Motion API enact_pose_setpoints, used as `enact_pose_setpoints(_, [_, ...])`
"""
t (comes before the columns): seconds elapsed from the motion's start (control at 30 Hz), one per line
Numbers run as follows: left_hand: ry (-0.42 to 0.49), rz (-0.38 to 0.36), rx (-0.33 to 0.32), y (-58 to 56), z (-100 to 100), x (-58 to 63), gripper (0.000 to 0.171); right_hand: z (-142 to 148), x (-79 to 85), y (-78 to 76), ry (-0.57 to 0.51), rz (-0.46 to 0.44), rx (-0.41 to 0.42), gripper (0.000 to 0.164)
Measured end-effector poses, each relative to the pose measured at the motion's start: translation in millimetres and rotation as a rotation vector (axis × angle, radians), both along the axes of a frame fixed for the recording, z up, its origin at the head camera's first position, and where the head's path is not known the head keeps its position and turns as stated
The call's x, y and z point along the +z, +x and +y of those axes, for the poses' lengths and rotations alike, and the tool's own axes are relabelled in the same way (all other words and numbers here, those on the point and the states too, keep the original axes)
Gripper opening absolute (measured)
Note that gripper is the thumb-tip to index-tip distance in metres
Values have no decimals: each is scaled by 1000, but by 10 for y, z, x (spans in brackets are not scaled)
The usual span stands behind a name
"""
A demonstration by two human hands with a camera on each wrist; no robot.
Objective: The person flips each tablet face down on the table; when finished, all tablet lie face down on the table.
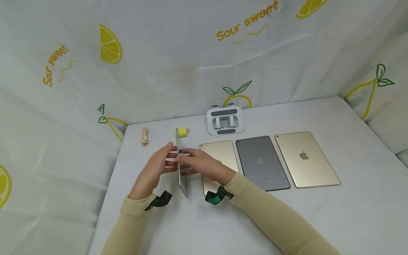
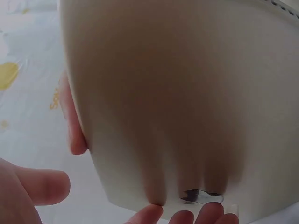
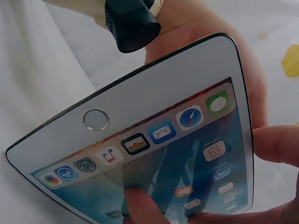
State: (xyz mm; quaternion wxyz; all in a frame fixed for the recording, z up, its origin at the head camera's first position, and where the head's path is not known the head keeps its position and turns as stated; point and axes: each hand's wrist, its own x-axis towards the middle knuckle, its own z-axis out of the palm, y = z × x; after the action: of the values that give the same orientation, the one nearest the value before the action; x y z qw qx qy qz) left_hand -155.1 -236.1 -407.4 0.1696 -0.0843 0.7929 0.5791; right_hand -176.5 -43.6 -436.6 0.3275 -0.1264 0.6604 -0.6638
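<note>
A tablet [image 1: 183,184] stands on edge between the two hands, its lit screen turned toward the right hand. Fingers of the right hand [image 1: 208,165] lie against the screen while its thumb [image 3: 275,144] is at the side edge, so that hand grips the tablet. On the other side, the left hand [image 1: 153,171] has its fingertips [image 2: 147,215] against the plain pale back, close to the logo. Its thumb [image 2: 44,186] is spread away from the tablet. Rows of app icons and a round home button [image 3: 96,120] show in the right wrist view.
Right of the hands lie a gold tablet [image 1: 221,148], a grey tablet [image 1: 259,152] and another gold tablet [image 1: 307,163], backs up. Behind them is a white folding stand [image 1: 210,122]. A yellow plug adapter [image 1: 182,132] and a coiled pink cable [image 1: 145,136] lie at the back left.
</note>
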Motion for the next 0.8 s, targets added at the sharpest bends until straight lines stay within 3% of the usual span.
enact_pose_setpoints(0.2, [18, -38, -4, -42, 72, -110, 69, 143, 84, 14, 10, 38, -14, 71])
enact_pose_setpoints(0.4, [14, -72, -54, -62, 102, -208, 71, 306, 147, 5, 65, 89, -62, 67])
enact_pose_setpoints(0.8, [-11, -101, -61, -71, 79, -284, 74, 504, 139, 24, 101, 119, -114, 63])
